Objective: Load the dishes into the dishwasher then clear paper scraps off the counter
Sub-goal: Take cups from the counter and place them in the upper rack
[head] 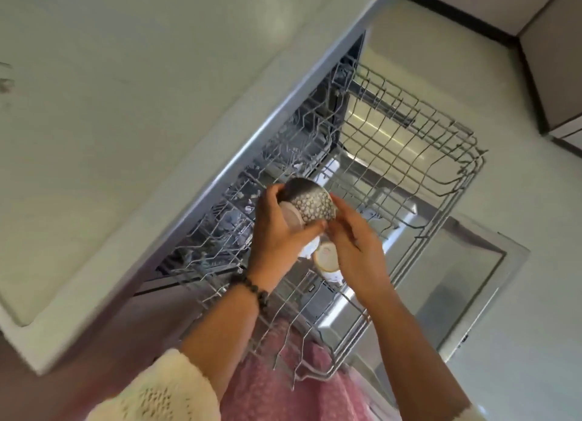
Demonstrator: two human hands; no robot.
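Note:
A dark bowl with a white dotted pattern is turned upside down above the pulled-out upper dishwasher rack. My left hand grips it from the left, thumb under its rim. My right hand touches its right side with fingers spread. Below the hands, a white cup with a brownish rim sits in the rack, partly hidden. The dishwasher door lies open underneath.
The pale counter runs along the left above the dishwasher. Light floor lies to the right, with dark-based cabinets at top right. Small dark bits lie at the counter's far left edge.

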